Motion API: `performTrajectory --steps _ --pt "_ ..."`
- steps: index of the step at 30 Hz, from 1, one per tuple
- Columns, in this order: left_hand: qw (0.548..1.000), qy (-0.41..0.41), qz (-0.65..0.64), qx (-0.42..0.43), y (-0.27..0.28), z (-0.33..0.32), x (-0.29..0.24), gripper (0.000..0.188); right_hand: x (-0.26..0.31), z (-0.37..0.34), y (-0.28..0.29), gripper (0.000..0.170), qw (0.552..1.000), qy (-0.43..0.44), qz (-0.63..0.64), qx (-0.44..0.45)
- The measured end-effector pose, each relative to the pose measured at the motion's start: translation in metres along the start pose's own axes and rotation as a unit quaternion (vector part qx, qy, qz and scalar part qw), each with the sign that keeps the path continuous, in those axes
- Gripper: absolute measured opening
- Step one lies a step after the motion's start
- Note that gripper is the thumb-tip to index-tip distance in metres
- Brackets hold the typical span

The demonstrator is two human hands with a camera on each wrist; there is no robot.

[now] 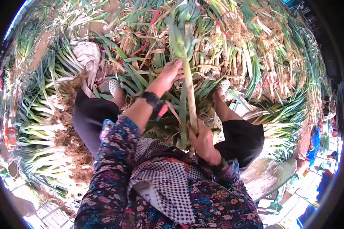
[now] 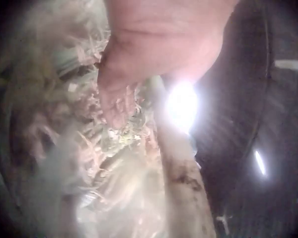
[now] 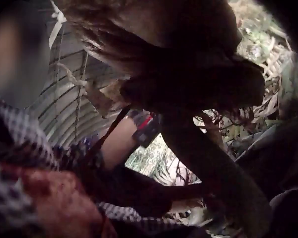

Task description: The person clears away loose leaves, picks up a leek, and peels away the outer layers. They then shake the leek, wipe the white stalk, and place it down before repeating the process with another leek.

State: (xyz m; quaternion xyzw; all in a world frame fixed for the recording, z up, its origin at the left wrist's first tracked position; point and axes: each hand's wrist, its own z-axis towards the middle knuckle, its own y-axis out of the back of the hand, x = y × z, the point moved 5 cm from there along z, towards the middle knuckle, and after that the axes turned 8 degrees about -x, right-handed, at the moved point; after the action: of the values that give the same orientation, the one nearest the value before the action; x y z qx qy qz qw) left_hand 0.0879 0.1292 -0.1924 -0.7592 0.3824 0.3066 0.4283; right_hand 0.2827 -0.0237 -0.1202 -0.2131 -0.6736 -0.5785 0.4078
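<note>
A long, thick green onion (image 1: 189,87) stands lengthwise before the person, pale at its lower end and green at the top. Near that lower end, my right hand (image 1: 203,140) grips the stalk with curled fingers. In the right wrist view the right hand (image 3: 154,34) is a dark shape over the stalk. Higher up, my left hand (image 1: 169,75) lies at the left side of the stalk, fingers reaching toward it. The left wrist view has the fingers (image 2: 114,106) extended beside the stalk (image 2: 186,188), whose upper part passes behind the hand.
Cleaned green onions (image 1: 46,129) lie in a row on the left, roots inward. Another pile (image 1: 283,133) lies at the right. Untrimmed bundles with red ties (image 1: 233,65) cover the ground ahead. A pale sack (image 1: 87,57) lies near the left foot.
</note>
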Motion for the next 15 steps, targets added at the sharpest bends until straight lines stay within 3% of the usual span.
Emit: performTrajectory --steps 1,2,5,6,9,11,13,15 --pt "0.997 -0.007 -0.078 0.009 -0.009 -0.002 0.0 0.045 0.002 -0.015 0.002 0.036 0.995 0.089 -0.041 -0.031" --pt "0.991 -0.018 -0.135 0.004 -0.012 -0.002 -0.003 0.042 -0.005 -0.025 0.003 0.045 0.994 0.09 -0.064 -0.02" --pt "0.975 -0.095 -0.187 0.071 -0.026 -0.031 -0.028 0.04 -0.046 -0.031 -0.006 0.046 0.993 0.069 -0.094 0.012" --pt "0.971 -0.115 -0.188 0.093 -0.031 -0.042 -0.035 0.041 -0.045 -0.021 -0.006 0.043 0.991 0.07 -0.078 0.08" --pt "0.96 -0.148 -0.207 0.119 -0.048 -0.074 -0.055 0.04 -0.039 0.009 -0.009 0.038 0.994 0.063 -0.015 0.088" --pt "0.951 -0.101 -0.257 0.142 -0.057 -0.091 -0.054 0.042 -0.008 0.047 0.002 0.037 0.987 -0.1 0.084 0.096" --pt "0.958 -0.16 -0.201 0.13 -0.064 -0.097 -0.055 0.042 0.038 0.072 0.019 0.033 0.93 -0.023 0.366 0.009" --pt "0.973 -0.172 -0.081 0.13 -0.062 -0.103 -0.058 0.038 0.037 0.096 0.02 0.032 0.859 -0.084 0.5 0.07"
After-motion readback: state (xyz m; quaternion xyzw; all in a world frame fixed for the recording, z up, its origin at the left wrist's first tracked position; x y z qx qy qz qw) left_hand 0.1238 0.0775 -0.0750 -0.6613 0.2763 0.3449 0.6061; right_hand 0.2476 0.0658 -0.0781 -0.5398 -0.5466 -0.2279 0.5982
